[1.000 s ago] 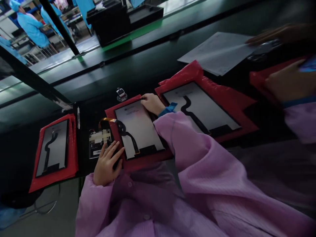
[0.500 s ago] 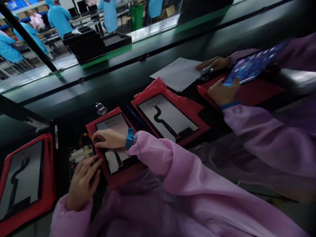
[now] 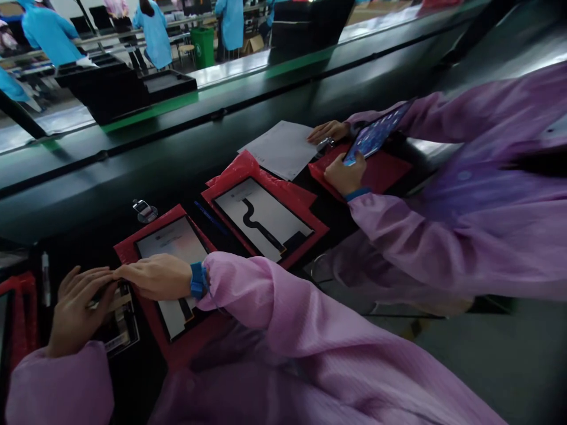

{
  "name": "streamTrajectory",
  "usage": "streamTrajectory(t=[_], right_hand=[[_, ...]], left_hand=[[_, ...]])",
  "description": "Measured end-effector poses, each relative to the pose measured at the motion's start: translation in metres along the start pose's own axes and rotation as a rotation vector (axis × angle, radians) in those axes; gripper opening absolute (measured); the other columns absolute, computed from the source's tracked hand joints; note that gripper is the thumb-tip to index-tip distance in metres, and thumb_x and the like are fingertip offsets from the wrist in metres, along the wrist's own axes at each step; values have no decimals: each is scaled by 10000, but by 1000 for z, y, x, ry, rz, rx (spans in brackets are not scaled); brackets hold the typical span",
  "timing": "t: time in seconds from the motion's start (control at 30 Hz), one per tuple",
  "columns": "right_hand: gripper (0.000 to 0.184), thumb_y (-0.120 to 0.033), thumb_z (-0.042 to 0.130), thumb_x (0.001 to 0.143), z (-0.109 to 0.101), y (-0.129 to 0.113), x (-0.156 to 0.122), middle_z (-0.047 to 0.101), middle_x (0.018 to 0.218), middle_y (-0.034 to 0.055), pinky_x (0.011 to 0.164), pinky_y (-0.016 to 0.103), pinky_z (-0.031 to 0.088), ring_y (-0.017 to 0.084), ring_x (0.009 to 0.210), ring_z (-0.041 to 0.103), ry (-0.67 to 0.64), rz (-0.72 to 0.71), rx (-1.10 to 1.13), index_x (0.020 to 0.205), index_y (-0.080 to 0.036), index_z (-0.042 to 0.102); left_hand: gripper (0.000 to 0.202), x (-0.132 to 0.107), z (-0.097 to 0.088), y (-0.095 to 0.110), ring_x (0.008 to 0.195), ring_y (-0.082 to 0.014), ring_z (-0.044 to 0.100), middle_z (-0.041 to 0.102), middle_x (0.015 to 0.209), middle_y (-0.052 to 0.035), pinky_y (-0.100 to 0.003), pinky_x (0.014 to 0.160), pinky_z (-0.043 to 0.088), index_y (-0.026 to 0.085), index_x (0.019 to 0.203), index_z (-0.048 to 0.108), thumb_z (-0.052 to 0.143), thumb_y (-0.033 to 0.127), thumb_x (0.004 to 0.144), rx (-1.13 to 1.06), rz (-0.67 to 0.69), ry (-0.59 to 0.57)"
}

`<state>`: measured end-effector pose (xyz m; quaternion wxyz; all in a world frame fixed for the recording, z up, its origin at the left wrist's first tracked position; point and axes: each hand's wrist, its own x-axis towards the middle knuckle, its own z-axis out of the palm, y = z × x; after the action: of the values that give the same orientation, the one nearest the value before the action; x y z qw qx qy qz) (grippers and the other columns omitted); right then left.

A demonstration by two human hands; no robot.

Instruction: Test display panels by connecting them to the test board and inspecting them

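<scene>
A small device with exposed circuitry and pale tape strips [image 3: 126,321] lies on the dark work surface, partly covered by my left hand [image 3: 80,310]. The left fingers reach over its upper edge, index finger and thumb drawn together at the tips. My right hand [image 3: 155,276], with a blue wrist strap, comes in from the right, its fingers pinched and meeting the left fingertips. What lies between the fingertips is hidden. Under my right wrist is a display panel [image 3: 170,236] with a black flex cable, resting on a red sleeve [image 3: 126,251].
Another display panel [image 3: 266,206] lies on red wrapping to the right. A blue pen [image 3: 210,217], a white pen [image 3: 46,277] and a small clear-based metal object [image 3: 144,209] lie nearby. A co-worker's hand [image 3: 348,174] holds a lit tablet [image 3: 376,133] beside white paper [image 3: 279,147].
The view has shifted right. My right hand has moved left from over the display panel to the device. My left hand has moved up to meet it, thumb and index finger closing together.
</scene>
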<state>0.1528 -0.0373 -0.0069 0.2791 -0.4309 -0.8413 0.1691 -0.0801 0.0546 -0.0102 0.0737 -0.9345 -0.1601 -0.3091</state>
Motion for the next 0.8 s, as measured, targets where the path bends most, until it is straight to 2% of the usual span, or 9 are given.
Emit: streamTrajectory(t=[0.1, 0.2, 0.3, 0.4, 0.47, 0.53, 0.6, 0.8], right_hand=[[388, -208, 612, 995, -3, -3, 0, 666, 1333, 131, 1061, 373, 501, 234, 1211, 639, 74, 80, 20, 1354, -108, 504], [252, -337, 646, 1007, -3, -2, 3, 691, 1192, 108, 1123, 351, 445, 199, 1141, 640, 47, 129, 128, 1133, -119, 623], [174, -283, 587, 1039, -1, 1, 8, 673, 1015, 60, 1021, 279, 457, 148, 1005, 629, -72, 115, 258, 970, -132, 641], [136, -243, 618, 1016, 2, 3, 10, 611, 917, 27, 886, 226, 452, 121, 892, 579, -82, 101, 368, 944, -128, 625], [92, -187, 636, 988, 4, 3, 9, 579, 884, 10, 844, 221, 437, 117, 853, 549, -80, 99, 401, 915, -136, 613], [73, -129, 647, 944, 6, 4, 7, 567, 872, 3, 834, 230, 426, 124, 840, 533, -81, 102, 397, 891, -148, 600], [86, -113, 640, 914, 8, 4, 6, 571, 870, 5, 837, 245, 421, 138, 846, 532, -85, 95, 374, 876, -162, 580], [116, -235, 564, 957, 11, 4, 2, 636, 975, 56, 922, 314, 419, 201, 938, 561, -73, 95, 254, 862, -194, 511]], left_hand=[[74, 5, -3, 4, 794, -208, 746, 791, 884, -37, -394, 1153, 436, 218, 946, 735, 688, 276, 941, 53, 99, 101], [72, 9, -4, 8, 723, -197, 729, 784, 816, -15, -354, 1153, 424, 229, 940, 755, 708, 278, 916, 60, 166, 145], [125, 8, -4, 12, 699, -192, 725, 785, 816, -1, -338, 1125, 442, 242, 983, 759, 745, 287, 867, 26, 154, 173], [174, 6, -4, 18, 729, -217, 729, 779, 862, -34, -385, 1096, 452, 233, 1016, 738, 696, 315, 869, -50, 102, 92], [113, 6, -3, 21, 712, -214, 716, 762, 831, -25, -394, 1071, 451, 239, 959, 707, 661, 309, 883, -104, 102, 38], [41, 7, -1, 24, 670, -194, 692, 740, 776, 4, -379, 1040, 449, 246, 882, 669, 663, 286, 887, -134, 125, 37], [63, 9, 3, 26, 647, -185, 676, 726, 747, 13, -369, 1009, 449, 238, 842, 643, 668, 267, 892, -142, 144, 60], [89, 14, 8, 30, 652, -177, 654, 702, 770, -8, -368, 958, 444, 214, 874, 619, 606, 249, 955, -125, 166, 47]])
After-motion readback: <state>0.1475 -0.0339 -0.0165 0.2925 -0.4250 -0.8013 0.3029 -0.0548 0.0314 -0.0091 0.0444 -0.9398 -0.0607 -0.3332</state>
